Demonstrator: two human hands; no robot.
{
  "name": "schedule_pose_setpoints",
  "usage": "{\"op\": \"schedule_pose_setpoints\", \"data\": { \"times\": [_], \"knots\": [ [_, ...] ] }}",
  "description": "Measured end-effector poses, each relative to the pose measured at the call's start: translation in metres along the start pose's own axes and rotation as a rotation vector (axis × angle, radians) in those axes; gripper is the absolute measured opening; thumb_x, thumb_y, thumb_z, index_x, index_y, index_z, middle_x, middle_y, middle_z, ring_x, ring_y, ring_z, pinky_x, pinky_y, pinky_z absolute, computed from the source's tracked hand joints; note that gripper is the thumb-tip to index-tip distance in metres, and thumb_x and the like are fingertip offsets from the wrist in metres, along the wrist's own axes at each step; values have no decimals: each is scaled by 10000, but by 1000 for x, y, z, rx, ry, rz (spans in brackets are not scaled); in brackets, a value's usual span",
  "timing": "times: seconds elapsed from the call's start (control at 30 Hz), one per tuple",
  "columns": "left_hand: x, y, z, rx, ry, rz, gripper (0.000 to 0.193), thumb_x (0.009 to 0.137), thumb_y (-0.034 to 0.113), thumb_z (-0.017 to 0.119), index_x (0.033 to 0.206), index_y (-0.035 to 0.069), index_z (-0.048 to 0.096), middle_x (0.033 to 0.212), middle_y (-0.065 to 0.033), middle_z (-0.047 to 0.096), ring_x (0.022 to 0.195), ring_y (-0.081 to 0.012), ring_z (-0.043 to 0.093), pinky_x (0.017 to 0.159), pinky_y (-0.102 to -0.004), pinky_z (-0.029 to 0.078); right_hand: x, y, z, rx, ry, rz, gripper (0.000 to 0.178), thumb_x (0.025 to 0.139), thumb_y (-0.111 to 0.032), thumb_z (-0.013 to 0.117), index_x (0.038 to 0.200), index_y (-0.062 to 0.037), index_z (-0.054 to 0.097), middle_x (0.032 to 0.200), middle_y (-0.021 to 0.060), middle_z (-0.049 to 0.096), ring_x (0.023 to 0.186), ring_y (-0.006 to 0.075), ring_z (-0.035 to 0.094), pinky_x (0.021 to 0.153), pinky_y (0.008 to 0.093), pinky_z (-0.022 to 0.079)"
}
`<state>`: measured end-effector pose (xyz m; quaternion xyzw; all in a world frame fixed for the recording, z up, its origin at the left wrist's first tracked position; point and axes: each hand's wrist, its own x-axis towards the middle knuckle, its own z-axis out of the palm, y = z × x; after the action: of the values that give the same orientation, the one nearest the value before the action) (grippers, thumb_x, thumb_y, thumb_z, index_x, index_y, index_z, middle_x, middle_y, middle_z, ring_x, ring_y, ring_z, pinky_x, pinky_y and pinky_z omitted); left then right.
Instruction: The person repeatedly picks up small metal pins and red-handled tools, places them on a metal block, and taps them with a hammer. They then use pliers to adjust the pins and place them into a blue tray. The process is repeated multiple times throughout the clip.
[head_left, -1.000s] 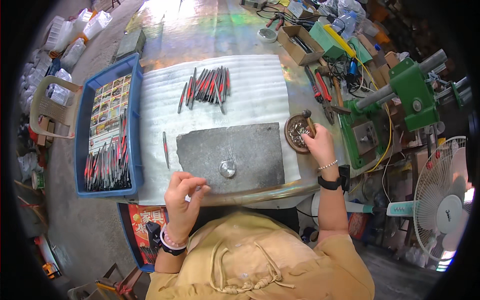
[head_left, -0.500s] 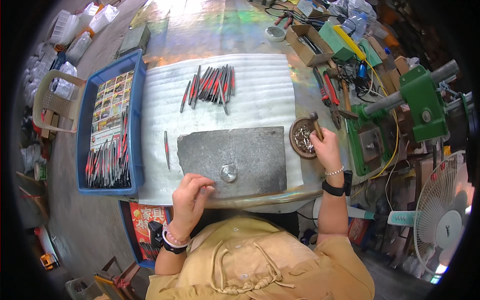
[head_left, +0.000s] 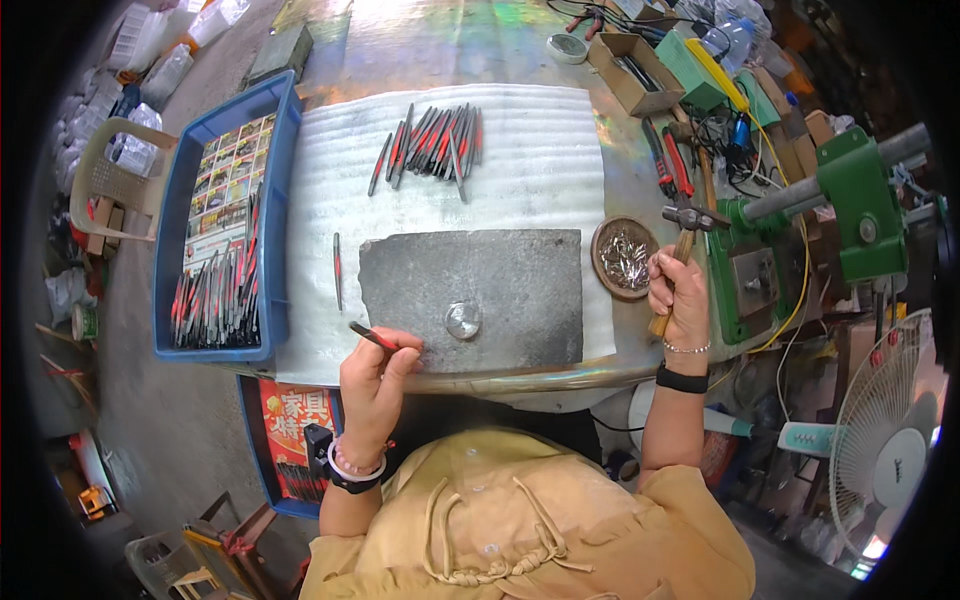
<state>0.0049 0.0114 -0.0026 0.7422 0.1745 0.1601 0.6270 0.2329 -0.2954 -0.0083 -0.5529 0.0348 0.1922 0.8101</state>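
My left hand [head_left: 372, 385], at the table's front edge, pinches a slim black-and-red pointed tool [head_left: 377, 340] whose dark end sticks out to the left. A hammer [head_left: 687, 243] is gripped by its wooden handle in my right hand [head_left: 684, 298], its head raised beyond my fingers. Between my hands lies a grey stone slab [head_left: 520, 285] with a round, clear shiny piece [head_left: 463, 320] on it. Beside my right hand stands a round brown bowl [head_left: 600, 265] of small shiny metal pieces. One similar slim tool [head_left: 338, 270] lies left of the slab; a pile of them [head_left: 440, 142] lies beyond it.
A blue crate [head_left: 283, 200] holding several such tools stands at the left, with another crate [head_left: 254, 450] lower down. Red-handled pliers [head_left: 677, 170], a cardboard box [head_left: 630, 85] and a green press [head_left: 860, 215] line the right side. A fan [head_left: 890, 440] stands near right.
My right hand has drawn the hammer away from the bowl, to the right, and its handle now shows. The slim tool now shows in my left hand. The view has shifted slightly.
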Motion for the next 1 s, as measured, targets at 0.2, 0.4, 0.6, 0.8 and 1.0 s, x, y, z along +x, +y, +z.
{"op": "schedule_pose_setpoints", "data": {
  "times": [0.2,0.4,0.6,0.8,1.0],
  "knots": [
    [-10,15,-2,-491,-112,-220,162,983,147,574,1035,-6,584,894,-95,633,712,-156,644,644,-253,521,-54,10,40,71,-46,71,40,913,-97,578,930,-63,564,779,44,569,442,16,350,364,171,282],
    [-19,18,10,-838,-220,-356,151,972,94,572,1077,-15,577,989,-126,643,824,-227,697,702,-296,593,-94,19,91,61,-210,198,47,881,-24,586,897,-52,552,785,92,626,432,28,392,365,190,305],
    [-29,11,28,-1326,-358,-471,188,971,132,592,1108,5,587,1033,-111,650,873,-210,704,715,-292,602,-128,28,131,-138,-336,164,23,873,-23,638,861,-10,624,768,23,654,519,22,500,437,183,366],
    [-38,16,26,-1391,-367,-525,195,996,219,563,1103,60,598,1007,-55,653,779,-131,660,661,-241,531,-142,35,150,-249,-429,-18,28,891,-23,655,902,-4,639,815,12,670,748,49,596,681,220,479],
    [-37,19,22,-1433,-393,-547,191,994,229,566,1096,71,600,986,-39,661,755,-95,633,639,-212,513,-141,41,161,-256,-418,-75,30,901,-12,646,890,14,636,820,12,673,763,50,607,693,223,491]
  ]
}}
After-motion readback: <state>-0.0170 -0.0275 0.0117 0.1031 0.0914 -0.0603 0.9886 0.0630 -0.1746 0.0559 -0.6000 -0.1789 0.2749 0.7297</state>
